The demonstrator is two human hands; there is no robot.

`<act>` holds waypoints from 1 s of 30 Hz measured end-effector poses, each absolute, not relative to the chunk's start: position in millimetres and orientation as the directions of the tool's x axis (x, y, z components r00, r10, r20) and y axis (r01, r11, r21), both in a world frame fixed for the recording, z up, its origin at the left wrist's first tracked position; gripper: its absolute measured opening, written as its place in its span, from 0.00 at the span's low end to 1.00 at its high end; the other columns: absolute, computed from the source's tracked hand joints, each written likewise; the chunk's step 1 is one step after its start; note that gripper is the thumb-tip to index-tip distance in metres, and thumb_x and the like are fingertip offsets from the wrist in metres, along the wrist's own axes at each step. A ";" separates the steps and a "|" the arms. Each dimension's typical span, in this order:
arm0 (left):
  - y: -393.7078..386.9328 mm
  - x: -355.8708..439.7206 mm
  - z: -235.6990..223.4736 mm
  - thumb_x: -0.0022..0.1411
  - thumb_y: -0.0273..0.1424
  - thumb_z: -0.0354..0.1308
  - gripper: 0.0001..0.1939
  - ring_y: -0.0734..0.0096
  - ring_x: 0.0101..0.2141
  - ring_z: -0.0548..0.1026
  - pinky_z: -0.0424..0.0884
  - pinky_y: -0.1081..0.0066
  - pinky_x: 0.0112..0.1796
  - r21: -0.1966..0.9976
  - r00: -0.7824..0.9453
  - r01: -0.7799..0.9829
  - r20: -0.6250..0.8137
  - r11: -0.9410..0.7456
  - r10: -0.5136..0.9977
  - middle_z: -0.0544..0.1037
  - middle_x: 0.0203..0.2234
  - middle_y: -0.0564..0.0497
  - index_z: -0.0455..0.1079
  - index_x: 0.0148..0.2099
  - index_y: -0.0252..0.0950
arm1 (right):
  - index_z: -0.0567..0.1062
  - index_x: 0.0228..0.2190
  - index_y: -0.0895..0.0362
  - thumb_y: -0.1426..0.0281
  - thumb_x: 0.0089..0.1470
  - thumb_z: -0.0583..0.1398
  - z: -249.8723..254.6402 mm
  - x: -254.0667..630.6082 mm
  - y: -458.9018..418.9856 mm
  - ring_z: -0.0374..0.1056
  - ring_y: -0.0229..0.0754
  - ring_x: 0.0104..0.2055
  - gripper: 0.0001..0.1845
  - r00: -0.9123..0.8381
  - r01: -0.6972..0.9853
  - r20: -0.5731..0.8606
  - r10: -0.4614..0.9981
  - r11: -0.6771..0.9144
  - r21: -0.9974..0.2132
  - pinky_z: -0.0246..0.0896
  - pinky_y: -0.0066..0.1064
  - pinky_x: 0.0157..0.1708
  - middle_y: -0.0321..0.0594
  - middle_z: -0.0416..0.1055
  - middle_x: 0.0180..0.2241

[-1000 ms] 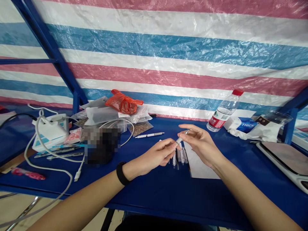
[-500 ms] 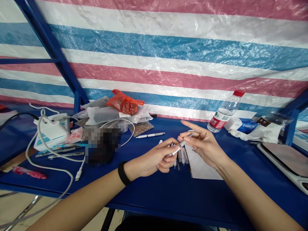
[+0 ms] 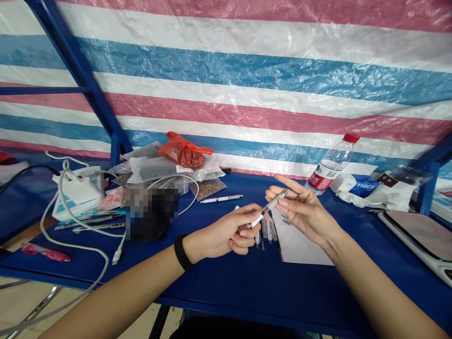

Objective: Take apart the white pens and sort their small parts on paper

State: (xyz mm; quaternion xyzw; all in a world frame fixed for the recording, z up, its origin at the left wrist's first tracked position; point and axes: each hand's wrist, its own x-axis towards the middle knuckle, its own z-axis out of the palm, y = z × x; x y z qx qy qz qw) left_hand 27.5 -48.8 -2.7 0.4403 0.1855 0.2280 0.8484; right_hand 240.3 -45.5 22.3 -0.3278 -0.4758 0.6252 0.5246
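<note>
A white pen with a grey grip and metal tip slants up to the right between my hands. My left hand is closed around its white barrel. Near the tip, the thumb and a finger of my right hand pinch the grip, while its index finger stretches away. Below the hands lie several white and clear pen parts, partly hidden by my left hand. They lie beside a white sheet of paper. Farther back, another white pen rests on the blue table.
Plastic bags and a red bag are piled at the back left. White cables, pens and a pink pen lie left. A water bottle, tissue pack and scale stand right.
The pen has turned so that its grip and metal tip now show between the hands. My right hand has shifted slightly right and its fingers have spread more.
</note>
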 end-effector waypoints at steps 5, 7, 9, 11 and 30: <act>-48.5 27.8 -5.6 0.73 0.38 0.54 0.07 0.83 0.16 0.42 0.44 0.83 0.16 0.859 0.834 -0.204 -0.099 0.470 0.543 0.54 0.18 0.63 0.66 0.44 0.40 | 0.84 0.42 0.41 0.71 0.37 0.78 26.3 251.3 -39.2 0.81 0.42 0.44 0.27 -0.132 -0.384 0.143 0.981 0.082 -0.920 0.76 0.33 0.50 0.30 0.84 0.39; -48.9 28.1 -5.9 0.73 0.38 0.54 0.08 0.83 0.16 0.43 0.44 0.83 0.16 0.868 0.835 -0.198 -0.094 0.456 0.541 0.54 0.19 0.63 0.66 0.45 0.39 | 0.85 0.38 0.42 0.70 0.36 0.79 27.3 255.5 -36.1 0.81 0.40 0.43 0.24 -0.091 -0.383 0.160 0.983 0.114 -0.917 0.77 0.30 0.47 0.30 0.84 0.39; -49.0 28.1 -5.9 0.73 0.38 0.55 0.08 0.83 0.16 0.43 0.43 0.83 0.16 0.874 0.834 -0.196 -0.090 0.445 0.544 0.54 0.19 0.63 0.66 0.45 0.39 | 0.85 0.35 0.42 0.68 0.35 0.79 28.9 258.9 -33.5 0.81 0.39 0.42 0.21 -0.048 -0.386 0.177 0.983 0.145 -0.911 0.77 0.27 0.44 0.30 0.84 0.38; -48.8 27.8 -6.1 0.72 0.38 0.55 0.08 0.83 0.16 0.43 0.43 0.82 0.16 0.880 0.832 -0.193 -0.088 0.435 0.547 0.54 0.19 0.63 0.66 0.46 0.39 | 0.85 0.31 0.43 0.67 0.34 0.80 30.9 261.2 -31.8 0.80 0.37 0.40 0.19 0.013 -0.390 0.193 0.981 0.183 -0.902 0.77 0.25 0.41 0.30 0.84 0.37; -28.6 8.1 5.3 0.72 0.36 0.46 0.11 0.72 0.26 0.64 0.58 0.72 0.30 0.809 0.403 0.440 0.210 -0.390 0.891 0.65 0.24 0.57 0.68 0.42 0.38 | 0.79 0.24 0.52 0.59 0.27 0.79 18.7 252.8 -25.5 0.74 0.42 0.31 0.22 0.173 -0.044 0.170 0.970 0.180 -0.983 0.69 0.35 0.34 0.35 0.77 0.24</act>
